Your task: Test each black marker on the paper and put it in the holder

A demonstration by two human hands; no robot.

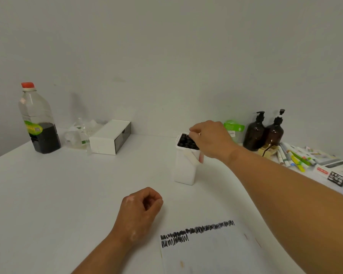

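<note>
Right hand [212, 139] fingers [194, 133] bent down onto round black marker caps [187, 142] packed in the white boxy plastic holder [185, 169]; can't tell if they pinch one. Thumb runs down the holder's side. Left hand [141, 206] fingers curled into a fist, holding nothing, resting on the smooth white bench [67, 184]. Flat paper [206, 252] with black zigzag scribbles [198, 230] lies near. Two amber pump bottles [254, 135] stand behind.

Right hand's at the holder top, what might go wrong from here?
1. The tall, narrow holder stands unbraced. The left hand rests apart on the table, so a sideways push from the right hand might tip it.
2. The holder looks packed with black markers; another one may jam or sit proud.
</note>
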